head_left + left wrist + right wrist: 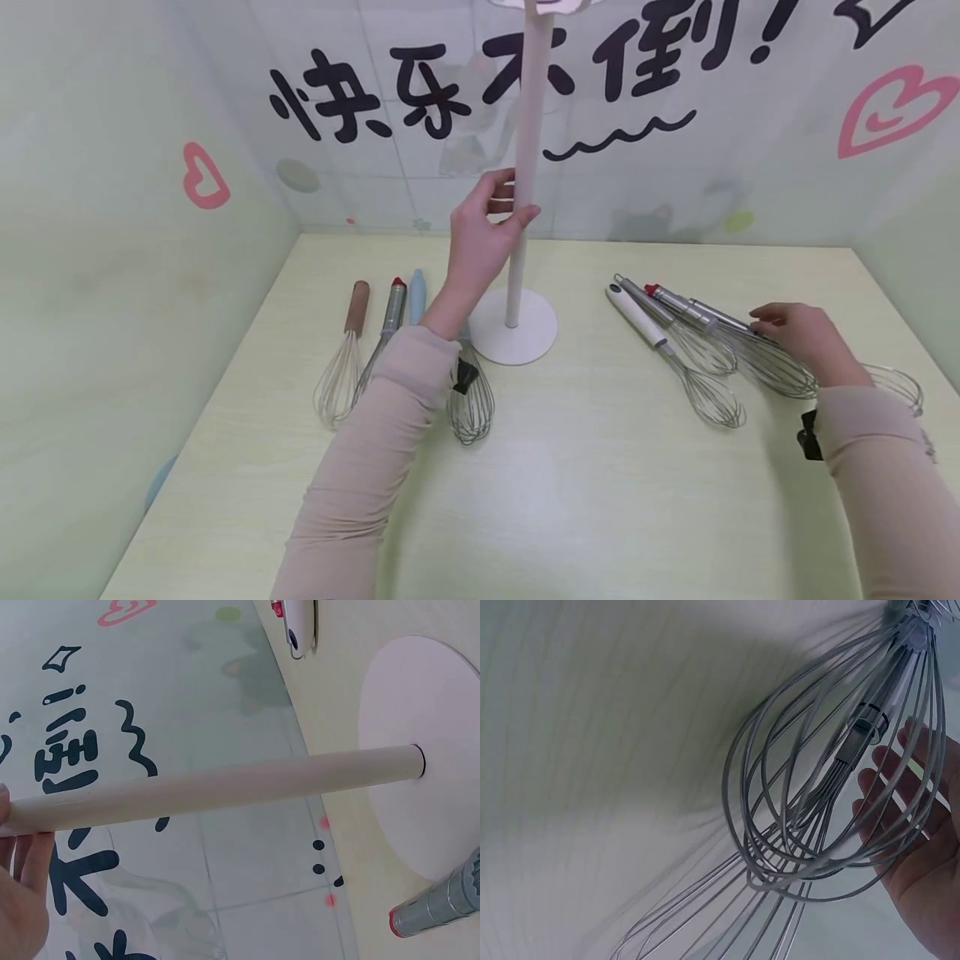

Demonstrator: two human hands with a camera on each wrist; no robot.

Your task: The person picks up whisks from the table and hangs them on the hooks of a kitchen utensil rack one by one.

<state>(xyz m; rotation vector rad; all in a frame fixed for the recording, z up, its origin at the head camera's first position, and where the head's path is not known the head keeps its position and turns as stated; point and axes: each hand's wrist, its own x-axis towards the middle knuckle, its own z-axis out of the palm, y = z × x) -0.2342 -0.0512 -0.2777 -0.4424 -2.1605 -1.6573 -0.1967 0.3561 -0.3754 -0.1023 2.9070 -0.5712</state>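
Observation:
My left hand (483,229) grips a white pole (529,125), its thumb across the front and fingers behind. The pole rises upright from a round white base (536,337) on the table. In the left wrist view the hand (22,900) is partly cut off at the pole's edge. At the right, my right hand (806,337) is over a group of metal whisks, closest to a large whisk (776,367). In the right wrist view its fingers are spread and loosely bent behind the wires of a whisk (780,787); no firm hold shows.
Left of the base lie several whisks, among them a brown-handled whisk (357,308), a red-tipped whisk (394,304) and a blue-handled whisk (417,292), partly behind the left arm. A white-handled whisk (637,317) lies at the right. A printed wall (450,200) stands behind the table.

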